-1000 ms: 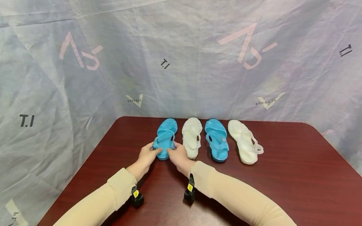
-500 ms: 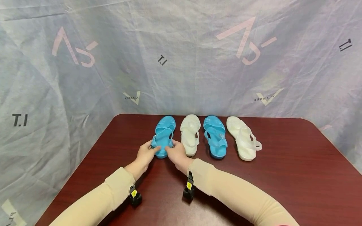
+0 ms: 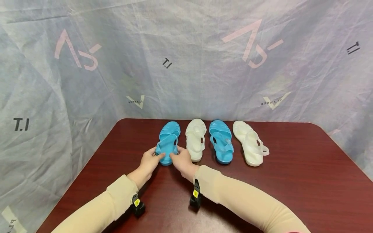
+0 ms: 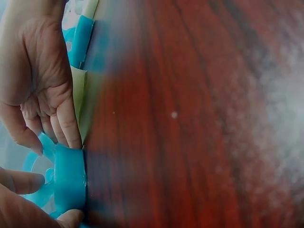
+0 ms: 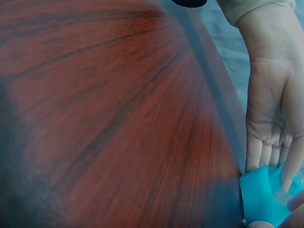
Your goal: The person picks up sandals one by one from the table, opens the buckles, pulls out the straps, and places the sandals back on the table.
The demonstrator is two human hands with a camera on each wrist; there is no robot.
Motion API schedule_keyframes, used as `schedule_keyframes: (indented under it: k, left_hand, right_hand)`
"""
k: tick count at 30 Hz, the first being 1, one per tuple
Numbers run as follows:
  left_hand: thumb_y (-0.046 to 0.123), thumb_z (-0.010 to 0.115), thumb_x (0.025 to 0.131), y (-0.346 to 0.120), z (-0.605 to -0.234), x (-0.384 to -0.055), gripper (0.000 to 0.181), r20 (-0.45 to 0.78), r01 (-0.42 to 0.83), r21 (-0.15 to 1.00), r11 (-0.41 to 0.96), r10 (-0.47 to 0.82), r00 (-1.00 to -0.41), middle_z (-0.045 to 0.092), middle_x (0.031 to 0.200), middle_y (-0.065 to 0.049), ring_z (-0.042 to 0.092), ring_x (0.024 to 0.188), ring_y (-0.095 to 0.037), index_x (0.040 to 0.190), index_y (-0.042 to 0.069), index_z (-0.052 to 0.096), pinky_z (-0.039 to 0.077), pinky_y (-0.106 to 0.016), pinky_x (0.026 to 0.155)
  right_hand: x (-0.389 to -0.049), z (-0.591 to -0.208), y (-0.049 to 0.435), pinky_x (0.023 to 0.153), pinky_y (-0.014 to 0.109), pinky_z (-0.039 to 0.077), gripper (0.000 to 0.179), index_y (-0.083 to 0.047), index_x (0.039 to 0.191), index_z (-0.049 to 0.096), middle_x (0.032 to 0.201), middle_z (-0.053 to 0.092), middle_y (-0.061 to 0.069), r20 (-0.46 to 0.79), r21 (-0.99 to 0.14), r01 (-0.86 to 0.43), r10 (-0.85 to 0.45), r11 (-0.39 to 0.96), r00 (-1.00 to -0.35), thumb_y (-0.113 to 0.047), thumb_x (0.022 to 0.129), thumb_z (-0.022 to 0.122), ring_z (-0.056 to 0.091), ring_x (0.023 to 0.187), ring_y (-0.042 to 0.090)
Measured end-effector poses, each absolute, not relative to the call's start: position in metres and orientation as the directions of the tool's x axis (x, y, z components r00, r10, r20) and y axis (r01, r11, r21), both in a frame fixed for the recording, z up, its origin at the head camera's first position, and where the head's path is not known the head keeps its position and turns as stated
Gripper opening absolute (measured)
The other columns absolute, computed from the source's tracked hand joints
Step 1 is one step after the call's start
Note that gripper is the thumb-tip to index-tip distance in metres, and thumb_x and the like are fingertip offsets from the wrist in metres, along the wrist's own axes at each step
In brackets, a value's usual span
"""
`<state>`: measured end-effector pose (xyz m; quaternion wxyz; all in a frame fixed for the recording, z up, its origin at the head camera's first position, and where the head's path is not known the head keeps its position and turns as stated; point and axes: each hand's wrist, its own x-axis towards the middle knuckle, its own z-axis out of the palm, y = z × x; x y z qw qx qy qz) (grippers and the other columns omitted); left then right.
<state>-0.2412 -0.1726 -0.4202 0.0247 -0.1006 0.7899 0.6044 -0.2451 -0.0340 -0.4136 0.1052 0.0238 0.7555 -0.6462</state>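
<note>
As the bench (image 3: 291,187) stands now: four in one row, toes toward the far edge, from your left the leftmost blue sandal (image 3: 168,144), the left white sandal (image 3: 196,142), the right blue sandal (image 3: 223,156), the rightmost white sandal (image 3: 253,157).
Leftmost blue sandal: in work, held at its heel end; looks seated on the bench (slight lift can't be ruled out).
Left hand (image 3: 149,161): grip narrowed to a pinch on the heel's left side, thumb inside, fingers outside.
Right hand (image 3: 184,161): same pinch on the right side, thumb inside; fingers just beside the left white sandal, contact unclear from here.
Done, my read: the row is laid out; the leftmost blue sandal's heel roughly lines up with its neighbours, so its placing looks close to finished.
Left, my read: letting go, since you have both thumbs on it; maybe a small nudge first.
Other three: no hand holding them; the rightmost white sandal slants more than the rest, heel swung to your right, strap sticking out.
Colours: alternating, so neither pair sits together (whether that counts as finished, can't tell).
</note>
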Motion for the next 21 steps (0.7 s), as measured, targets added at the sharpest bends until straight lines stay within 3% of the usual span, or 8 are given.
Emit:
schedule_keyframes:
  k: [21]
  left_hand:
    - [0.016, 0.061, 0.095, -0.1741, -0.4212, -0.2363, 0.062, -0.167, -0.190, 0.942, 0.275, -0.108, -0.980, 0.041, 0.149, -0.021, 0.038, 0.139, -0.034, 0.148, -0.001, 0.035, 0.036, -0.046, 0.113]
  right_hand:
    - [-0.2395, -0.4143, -0.0308, 0.108, 0.044, 0.042, 0.056, 0.001, 0.147, 0.036, 0.149, 0.040, 0.021, -0.186, -0.976, 0.170, -0.115, 0.139, -0.976, -0.009, 0.096, 0.055, 0.040, 0.137, 0.033]
